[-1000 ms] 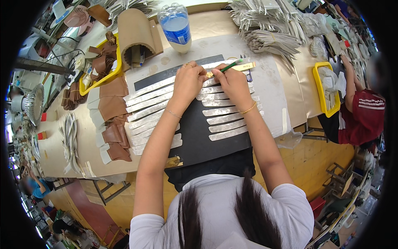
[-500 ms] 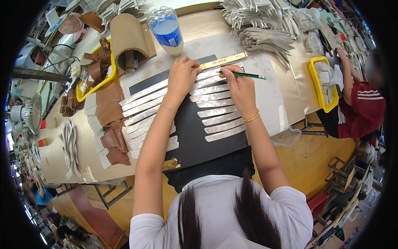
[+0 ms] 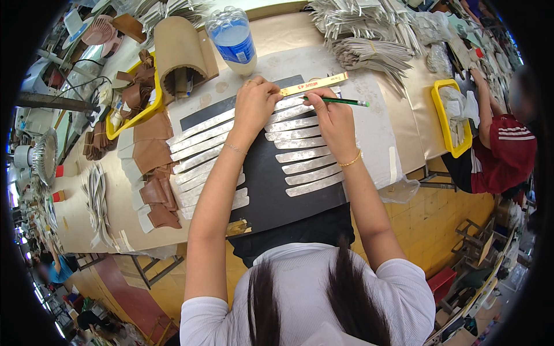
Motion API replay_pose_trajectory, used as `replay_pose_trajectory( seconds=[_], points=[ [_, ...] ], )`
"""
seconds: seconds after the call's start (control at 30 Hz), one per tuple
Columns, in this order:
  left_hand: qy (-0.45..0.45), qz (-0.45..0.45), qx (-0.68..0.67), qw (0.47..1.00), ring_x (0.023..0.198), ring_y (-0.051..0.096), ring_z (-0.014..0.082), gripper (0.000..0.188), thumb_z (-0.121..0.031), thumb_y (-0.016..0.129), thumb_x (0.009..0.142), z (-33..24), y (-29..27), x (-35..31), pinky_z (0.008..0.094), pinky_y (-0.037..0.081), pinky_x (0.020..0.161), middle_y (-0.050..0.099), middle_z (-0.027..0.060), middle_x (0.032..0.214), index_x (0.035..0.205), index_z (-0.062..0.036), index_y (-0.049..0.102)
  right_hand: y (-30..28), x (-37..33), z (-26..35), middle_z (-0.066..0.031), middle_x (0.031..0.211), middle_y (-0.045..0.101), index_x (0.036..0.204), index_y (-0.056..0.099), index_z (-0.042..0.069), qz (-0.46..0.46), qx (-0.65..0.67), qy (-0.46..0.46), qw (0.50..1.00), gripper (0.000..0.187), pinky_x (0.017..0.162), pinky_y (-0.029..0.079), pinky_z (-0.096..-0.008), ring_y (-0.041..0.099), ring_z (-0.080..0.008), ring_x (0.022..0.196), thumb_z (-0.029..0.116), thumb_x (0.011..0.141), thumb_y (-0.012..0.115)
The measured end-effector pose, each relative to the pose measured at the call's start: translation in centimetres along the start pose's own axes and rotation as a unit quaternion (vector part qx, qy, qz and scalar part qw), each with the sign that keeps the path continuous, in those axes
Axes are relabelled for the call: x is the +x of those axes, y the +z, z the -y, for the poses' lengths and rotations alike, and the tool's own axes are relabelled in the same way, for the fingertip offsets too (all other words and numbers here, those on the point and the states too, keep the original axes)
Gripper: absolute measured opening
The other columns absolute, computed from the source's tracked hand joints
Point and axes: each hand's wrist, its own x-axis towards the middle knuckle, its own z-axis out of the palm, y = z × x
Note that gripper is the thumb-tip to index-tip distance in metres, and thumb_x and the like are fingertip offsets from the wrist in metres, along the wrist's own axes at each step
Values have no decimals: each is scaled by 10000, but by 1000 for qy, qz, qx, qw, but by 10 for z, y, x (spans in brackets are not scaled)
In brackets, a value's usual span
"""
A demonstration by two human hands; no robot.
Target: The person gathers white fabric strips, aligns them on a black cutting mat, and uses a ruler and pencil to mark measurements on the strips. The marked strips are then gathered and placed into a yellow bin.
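My left hand (image 3: 255, 106) is closed at the near-left end of a flat, narrow yellow template strip (image 3: 324, 82) with marks on it, holding it over the far rows of strips. In my right hand (image 3: 336, 126) is a green pencil (image 3: 351, 102), pinched between thumb and fingers, its tip close to the template's lower edge. Below both hands, two columns of pale silvery strips (image 3: 300, 133) lie spaced out on a black board (image 3: 264, 187). My left hand and forearm cover part of the left column. Whether the pencil tip touches a strip is too small to tell.
A plastic bottle (image 3: 235, 49) stands just beyond my left hand. Brown leather pieces (image 3: 151, 154), a yellow basket (image 3: 136, 124) and a curved tan holder (image 3: 183, 49) are at left. Bundled strips (image 3: 372, 53) lie far right. Another person (image 3: 503, 150) works beside a yellow tray (image 3: 443, 124).
Both hands keep nearly the same place and hold. The pencil has shifted very slightly, its rear end a little higher and further left.
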Motion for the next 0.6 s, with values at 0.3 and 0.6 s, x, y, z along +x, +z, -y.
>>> replay_pose_trajectory(
  seconds=[0.3, 0.6],
  points=[
    [-39, 14, 7, 999, 870, 611, 312, 130, -125, 780, 758, -9, -1, 5, 413, 483, 792, 639, 125, 846, 842, -27, 762, 25, 36, -20, -104, 688, 672, 981, 677, 28, 53, -135, -56, 988, 308, 619, 500, -345, 658, -256, 630, 300, 1017, 539],
    [-36, 9, 31, 999, 871, 615, 313, 122, -125, 785, 753, -10, 0, 4, 421, 486, 789, 640, 128, 843, 834, -36, 762, 32, 35, -23, -110, 674, 646, 955, 674, 70, 57, -212, -74, 973, 267, 595, 504, -392, 648, -305, 634, 311, 993, 567]
  ],
)
